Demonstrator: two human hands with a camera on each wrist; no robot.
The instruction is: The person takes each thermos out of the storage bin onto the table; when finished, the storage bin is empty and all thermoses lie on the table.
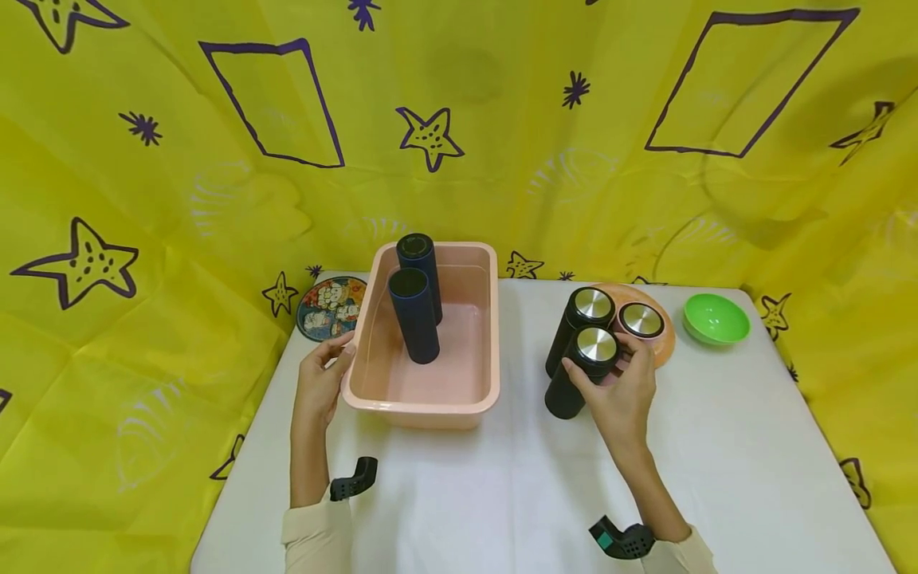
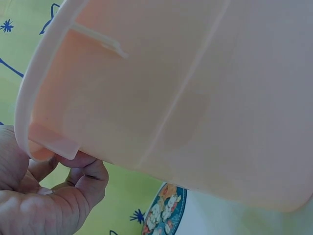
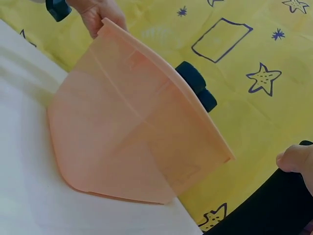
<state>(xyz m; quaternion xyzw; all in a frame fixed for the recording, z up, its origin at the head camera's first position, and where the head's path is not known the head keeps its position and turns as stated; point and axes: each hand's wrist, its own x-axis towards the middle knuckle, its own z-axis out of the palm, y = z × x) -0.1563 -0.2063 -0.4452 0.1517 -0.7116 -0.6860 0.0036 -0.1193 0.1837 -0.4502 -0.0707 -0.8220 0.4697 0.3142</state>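
Pink basin [image 1: 433, 419] steadied, nearest black flask [image 1: 566, 389] held near its lid.
On the white counter [image 1: 516, 494], the basin stands left of centre in the frame with two dark blue flasks [image 1: 417, 323] inside, and your left grip [image 1: 320, 383] pinches its left rim. Right of centre, your right grip [image 1: 625, 399] is clamped on the upper part of the nearest black flask, another black flask [image 1: 565, 335] close behind it. You appear to be at the grasping step; whether the flask's base is off the counter, I cannot tell. The next move seems to call for a secure hold and a straight lift clear of its neighbour.
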